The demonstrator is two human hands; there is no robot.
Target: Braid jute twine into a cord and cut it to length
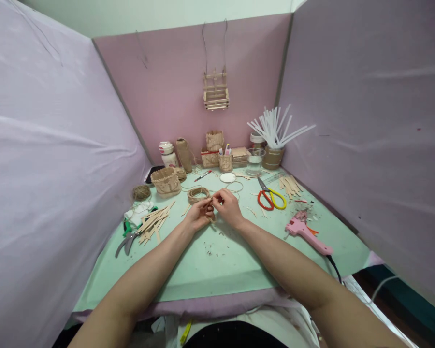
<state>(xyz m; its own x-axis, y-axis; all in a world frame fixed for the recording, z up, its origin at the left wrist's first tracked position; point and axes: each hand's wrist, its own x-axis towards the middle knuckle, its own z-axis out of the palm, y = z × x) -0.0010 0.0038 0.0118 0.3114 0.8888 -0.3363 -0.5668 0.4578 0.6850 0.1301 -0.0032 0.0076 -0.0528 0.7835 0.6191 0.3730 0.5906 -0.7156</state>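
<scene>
Pinching thin twine (213, 221) | left hand (200, 215), right hand (227, 207) | round fibrous coil (197, 197)

A round coil of light-brown, rope-like twine (196, 198) lies flat on the pale green table (203, 280), just beyond the fingers (204, 205). A slim length of light-brown twine (213, 220) droops below them; its pinched part is mostly hidden, apparently thin and bent.

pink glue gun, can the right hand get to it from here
Probably yes: the pink glue gun lies rightward of the right hand, with nothing tall between them, though that hand's fingers are bunched close to the left hand.
</scene>
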